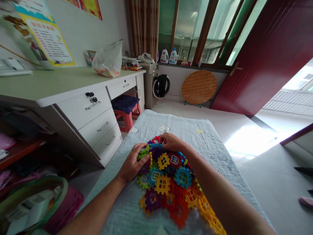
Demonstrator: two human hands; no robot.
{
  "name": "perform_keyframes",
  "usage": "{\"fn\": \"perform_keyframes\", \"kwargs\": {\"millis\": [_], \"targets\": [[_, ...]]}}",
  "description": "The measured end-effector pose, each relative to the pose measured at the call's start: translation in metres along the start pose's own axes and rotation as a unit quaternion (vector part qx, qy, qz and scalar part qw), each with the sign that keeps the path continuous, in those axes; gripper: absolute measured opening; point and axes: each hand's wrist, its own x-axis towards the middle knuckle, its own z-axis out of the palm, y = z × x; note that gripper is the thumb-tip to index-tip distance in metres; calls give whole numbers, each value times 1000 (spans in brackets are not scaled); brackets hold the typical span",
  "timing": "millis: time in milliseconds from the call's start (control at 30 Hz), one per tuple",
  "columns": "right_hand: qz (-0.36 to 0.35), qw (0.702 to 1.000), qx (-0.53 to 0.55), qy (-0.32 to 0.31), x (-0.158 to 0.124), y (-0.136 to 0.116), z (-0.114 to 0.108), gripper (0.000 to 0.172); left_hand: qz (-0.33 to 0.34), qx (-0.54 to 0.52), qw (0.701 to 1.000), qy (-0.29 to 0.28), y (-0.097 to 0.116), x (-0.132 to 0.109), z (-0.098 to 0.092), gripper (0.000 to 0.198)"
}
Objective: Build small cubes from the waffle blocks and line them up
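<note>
A heap of colourful plastic interlocking building blocks, square with toothed edges and window-like centres, lies on the cloth-covered surface. At its far left side, my left hand curls around green and yellow blocks, its thumb by a yellow block standing on edge. My right hand reaches over the far side with its fingers pinched at a blue block, close to the left fingertips. The right fingertips partly cover that block. Nearer me are an orange-yellow block, a blue block and red blocks.
The blocks rest on a pale blue quilted cloth. To the left stand a white drawer desk with a plastic bag, a pink stool and a basket. Beyond are a washing machine, a round wooden tabletop and a red door.
</note>
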Motion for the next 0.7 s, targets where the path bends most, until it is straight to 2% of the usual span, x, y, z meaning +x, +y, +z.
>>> {"fn": "perform_keyframes", "kwargs": {"millis": [100, 200, 267, 367, 467, 600, 700], "targets": [[-99, 993, 54, 45, -31, -21, -8, 23, -12, 2, 1000, 2, -3, 1, 0, 40], [-117, 987, 84, 68, -70, -35, -15, 26, -20, 15, 1000, 10, -4, 7, 1, 40], [-113, 986, 91, 82, -96, -34, -17, 33, -11, 36, 999, 7, -3, 17, 2, 40], [-56, 990, 60, 111, -128, -16, -17, 33, 5, 88, 996, -22, 0, 44, 8, 45], [7, 987, 38, 159, -151, 13, -13, 26, -15, 156, 984, -86, 1, 81, 21, 55], [83, 967, 31, 238, -167, 44, -3, 15, -103, 219, 946, -217, 5, 125, 42, 68], [138, 957, 36, 253, -168, 55, 4, 22, -123, 258, 918, -276, 17, 142, 56, 76]]}}
